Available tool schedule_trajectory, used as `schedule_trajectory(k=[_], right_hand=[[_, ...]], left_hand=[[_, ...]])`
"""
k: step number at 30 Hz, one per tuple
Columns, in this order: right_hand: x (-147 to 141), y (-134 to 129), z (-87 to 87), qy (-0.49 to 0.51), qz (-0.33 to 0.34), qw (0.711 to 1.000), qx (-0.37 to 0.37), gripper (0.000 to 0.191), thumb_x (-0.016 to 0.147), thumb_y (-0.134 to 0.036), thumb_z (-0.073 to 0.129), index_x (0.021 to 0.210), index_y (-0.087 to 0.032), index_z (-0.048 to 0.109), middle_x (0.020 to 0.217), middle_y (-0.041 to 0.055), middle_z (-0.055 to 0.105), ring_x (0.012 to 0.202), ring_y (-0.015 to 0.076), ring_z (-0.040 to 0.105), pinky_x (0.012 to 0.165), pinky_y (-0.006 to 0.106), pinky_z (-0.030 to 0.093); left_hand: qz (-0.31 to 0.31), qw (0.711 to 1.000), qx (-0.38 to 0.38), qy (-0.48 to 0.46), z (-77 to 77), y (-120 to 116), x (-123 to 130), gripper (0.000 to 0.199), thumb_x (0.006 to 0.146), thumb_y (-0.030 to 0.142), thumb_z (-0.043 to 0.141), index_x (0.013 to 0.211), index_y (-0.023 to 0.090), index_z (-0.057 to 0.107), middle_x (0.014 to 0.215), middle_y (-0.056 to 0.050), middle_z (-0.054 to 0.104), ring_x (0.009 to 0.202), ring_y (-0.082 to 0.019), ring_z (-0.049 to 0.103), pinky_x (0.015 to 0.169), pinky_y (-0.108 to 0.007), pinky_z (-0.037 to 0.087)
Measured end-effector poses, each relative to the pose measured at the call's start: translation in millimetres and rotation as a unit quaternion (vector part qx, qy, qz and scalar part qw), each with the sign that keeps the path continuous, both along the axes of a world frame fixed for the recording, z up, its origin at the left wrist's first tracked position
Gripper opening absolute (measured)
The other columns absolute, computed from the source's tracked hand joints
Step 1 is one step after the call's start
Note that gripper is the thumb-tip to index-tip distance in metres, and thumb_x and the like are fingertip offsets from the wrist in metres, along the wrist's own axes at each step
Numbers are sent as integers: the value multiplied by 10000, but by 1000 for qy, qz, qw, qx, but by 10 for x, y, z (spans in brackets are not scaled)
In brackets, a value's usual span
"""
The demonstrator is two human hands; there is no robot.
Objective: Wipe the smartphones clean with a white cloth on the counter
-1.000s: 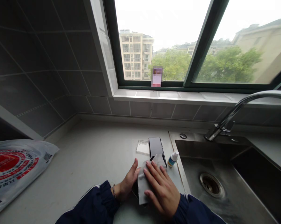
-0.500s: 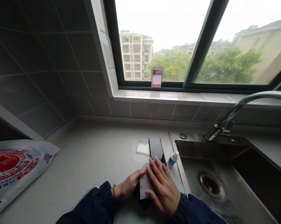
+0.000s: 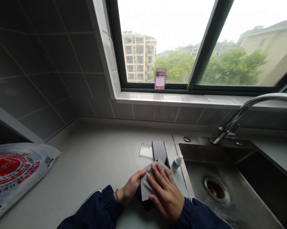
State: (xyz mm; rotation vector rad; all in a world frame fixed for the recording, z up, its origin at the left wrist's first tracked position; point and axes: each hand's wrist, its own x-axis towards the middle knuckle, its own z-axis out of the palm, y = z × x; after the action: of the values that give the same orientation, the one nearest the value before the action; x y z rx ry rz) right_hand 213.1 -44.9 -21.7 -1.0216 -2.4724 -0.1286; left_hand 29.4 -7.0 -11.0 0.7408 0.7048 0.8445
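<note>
steadying the phone [image 3: 145, 205] near the countertop's sink edge [image 3: 182, 184], my left hand [image 3: 131, 187] grips, thumb now lowered; right hand [image 3: 166, 194] open on cloth [image 3: 146, 189].

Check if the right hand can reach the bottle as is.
Likely yes: the bottle sits just beyond the right hand, nothing visibly blocking, though that hand lies on the cloth and would need to lift.

A pale kitchen counter [image 3: 95, 156] carries a plastic bag [image 3: 17, 184] at far left, its white film printed in red and black. Toward the right, a dark-framed phone [image 3: 160, 149] lies flat, its near end hidden, a clear phone case [image 3: 146, 150] just beside it. A small white-capped bottle [image 3: 176, 163] stands between the phone and the steel sink [image 3: 186, 178] set into the surface.
</note>
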Motion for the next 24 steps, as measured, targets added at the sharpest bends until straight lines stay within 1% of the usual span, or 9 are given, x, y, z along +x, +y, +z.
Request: schedule_trajectory(k=[2,5,7,9,12,13,16,20,24], right_hand=[[2,2,8,22,5,1000,7,559,940,-285,502,1469,-155,376,1579,179,176,1436,386,210,1087,562,341],[1,3,17,73,11,997,22,433,916,-178,515,1348,-176,525,1575,157,216,1428,364,251,1081,556,364],[-5,-2,23,105,10,994,28,355,904,-118,499,1240,-182,596,1555,135,285,1423,337,282,1077,546,383],[-18,-16,34,124,13,992,27,298,897,-87,485,1145,-173,626,1518,129,365,1416,317,308,1071,542,398],[-51,-59,59,127,40,991,8,231,898,-91,488,1069,-158,628,1463,139,447,1407,302,332,1077,536,396],[-62,-76,68,122,53,991,0,218,901,-98,492,1062,-160,625,1453,139,460,1405,296,338,1081,531,393],[-79,-118,92,101,84,991,-18,210,902,-122,506,1074,-172,616,1447,131,470,1396,279,358,1090,511,388],[-47,-130,132,117,87,989,-32,195,893,-171,543,1073,-182,615,1403,133,517,1334,264,454,1090,489,399],[-18,-119,163,138,92,985,-47,287,880,-271,594,1140,-150,600,1339,158,563,1294,283,493,1058,465,455]], left_hand=[[-6,999,-26,-24,-6,-8,3,354,853,352,566,1095,138,711,1076,-77,726,1092,-242,606,1045,-343,357],[-39,994,-97,-35,-13,-32,-7,441,902,403,467,1164,114,672,960,-89,745,838,-213,673,851,-328,464],[-97,985,-137,-24,-7,-45,-15,545,912,496,404,1181,95,657,841,-101,747,668,-220,666,709,-345,480],[-109,983,-143,-27,8,-47,-14,570,917,506,375,1167,79,659,778,-101,741,620,-225,658,660,-340,470],[-34,989,-128,-60,37,-32,4,479,926,416,410,1129,69,670,835,-94,745,739,-204,673,721,-289,455],[-26,988,-131,-72,49,-25,11,482,926,422,417,1119,62,673,861,-101,745,784,-205,674,746,-281,451],[-47,984,-142,-94,94,-13,21,520,917,485,435,1091,63,682,909,-121,738,860,-223,670,802,-292,446],[-27,992,-89,-86,156,-14,18,337,884,351,523,1052,117,699,963,-85,733,896,-206,655,883,-292,419],[-34,996,-49,-60,124,-7,2,328,876,308,506,1079,125,686,936,-65,725,896,-208,633,894,-310,401]])
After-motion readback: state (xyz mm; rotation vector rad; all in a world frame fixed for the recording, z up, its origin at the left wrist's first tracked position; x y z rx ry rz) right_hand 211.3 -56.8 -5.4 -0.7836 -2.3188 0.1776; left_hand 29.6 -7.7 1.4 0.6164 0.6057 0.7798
